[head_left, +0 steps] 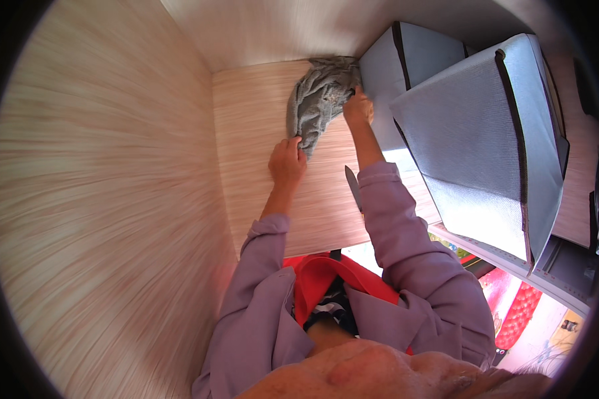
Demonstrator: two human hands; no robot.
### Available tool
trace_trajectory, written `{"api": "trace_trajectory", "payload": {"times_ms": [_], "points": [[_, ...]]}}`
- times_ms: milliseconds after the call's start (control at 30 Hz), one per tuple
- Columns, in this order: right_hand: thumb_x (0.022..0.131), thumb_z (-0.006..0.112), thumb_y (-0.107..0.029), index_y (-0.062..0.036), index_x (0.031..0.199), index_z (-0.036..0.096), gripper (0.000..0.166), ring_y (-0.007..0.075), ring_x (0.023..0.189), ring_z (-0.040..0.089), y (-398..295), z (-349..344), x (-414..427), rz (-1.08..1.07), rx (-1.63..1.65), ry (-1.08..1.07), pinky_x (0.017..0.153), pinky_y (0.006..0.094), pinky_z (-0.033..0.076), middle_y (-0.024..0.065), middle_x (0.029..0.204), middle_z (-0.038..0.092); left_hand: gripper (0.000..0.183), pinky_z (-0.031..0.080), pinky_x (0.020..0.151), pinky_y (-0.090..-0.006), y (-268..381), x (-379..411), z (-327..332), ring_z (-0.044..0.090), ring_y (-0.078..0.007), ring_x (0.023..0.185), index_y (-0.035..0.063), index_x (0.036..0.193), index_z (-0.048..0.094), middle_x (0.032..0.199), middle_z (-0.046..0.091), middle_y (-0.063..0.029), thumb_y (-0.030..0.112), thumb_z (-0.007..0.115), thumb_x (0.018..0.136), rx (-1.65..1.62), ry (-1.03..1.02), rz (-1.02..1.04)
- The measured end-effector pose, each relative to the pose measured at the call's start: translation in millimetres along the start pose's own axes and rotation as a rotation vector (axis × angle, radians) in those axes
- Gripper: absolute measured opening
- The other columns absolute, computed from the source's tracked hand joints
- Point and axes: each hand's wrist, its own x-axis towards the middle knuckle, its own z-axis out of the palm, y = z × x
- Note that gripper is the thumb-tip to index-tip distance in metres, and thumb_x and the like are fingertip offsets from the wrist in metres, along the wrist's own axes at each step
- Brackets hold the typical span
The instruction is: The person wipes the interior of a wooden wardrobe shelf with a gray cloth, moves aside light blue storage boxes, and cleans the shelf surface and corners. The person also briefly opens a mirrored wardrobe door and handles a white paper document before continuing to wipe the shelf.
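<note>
A crumpled grey cloth (319,97) lies on the wood-grain shelf board (259,199), reaching to the back panel and touching the nearer fabric box. My left hand (288,160) grips the cloth's lower end between thumb and fingers. Higher up and to the right, my right hand (359,107) is closed on the cloth's right edge, close beside the box; its fingertips are partly hidden. A pointed blade (353,187) lies on the board next to my right forearm, its lower end hidden by the sleeve.
A tall wood-grain side panel (105,199) stands at the left. Two light grey fabric boxes with dark trim stand at the right, one at the back (424,55) and a larger tilted one (469,129) in front. A white edge strip (509,264) runs below them.
</note>
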Motion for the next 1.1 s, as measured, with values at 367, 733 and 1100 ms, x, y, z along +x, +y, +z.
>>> {"api": "trace_trajectory", "payload": {"times_ms": [367,733,1100], "points": [[0.088,0.051,-0.011,-0.014,0.134,0.04,0.047,0.0349,0.065,0.062,38,18,-129,-0.487,0.289,0.038,0.057,0.0439,0.048,0.0183,0.07,0.061,0.027,0.046,0.067,-0.0385,-8,-8,-7,0.054,-0.0275,0.08,0.0117,0.101,0.062,0.082,0.055,-0.0079,0.008,0.062,0.074,-0.166,0.096,0.112],[0.088,0.043,-0.005,-0.0098,0.112,0.048,0.025,0.0107,0.041,0.028,-23,0,14,0.458,1.803,-0.273,0.038,0.0286,0.025,0.0009,0.058,0.035,0.028,0.045,0.064,-0.0381,-14,-8,-1,0.054,-0.0278,0.077,0.0126,0.1,0.062,0.079,0.054,-0.0084,0.008,0.062,0.073,-0.116,0.131,0.203],[0.088,0.048,-0.009,-0.0052,0.093,0.05,0.007,0.0092,0.041,0.031,26,7,-37,0.668,1.997,-0.338,0.038,0.0259,0.028,0.0018,0.06,0.041,0.027,0.045,0.062,-0.0372,-15,-9,0,0.054,-0.0274,0.075,0.0115,0.098,0.063,0.078,0.053,-0.0076,0.006,0.062,0.072,-0.111,0.17,0.215]]}}
